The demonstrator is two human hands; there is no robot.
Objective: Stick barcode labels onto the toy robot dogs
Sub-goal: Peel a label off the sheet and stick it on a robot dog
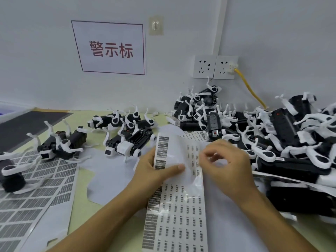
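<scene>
A long label sheet [174,211] with rows of small barcode labels runs from the bottom centre up to my hands. My left hand [154,171] grips the sheet's upper part, thumb lying across its front. My right hand [223,160] pinches at a small label near the sheet's right edge with curled fingers. One black-and-white toy robot dog [130,144] lies on its back just beyond my left hand. Several more dogs [120,120] lie behind it, and others [60,144] lie to the left.
A big heap of toy dogs [272,131] fills the right side up to the wall. More barcode sheets [32,193] lie at the left, partly under dogs. Wall sockets [214,67] with a yellow cable [249,86], a red-lettered sign [111,48] and a dark mat [25,126] sit behind.
</scene>
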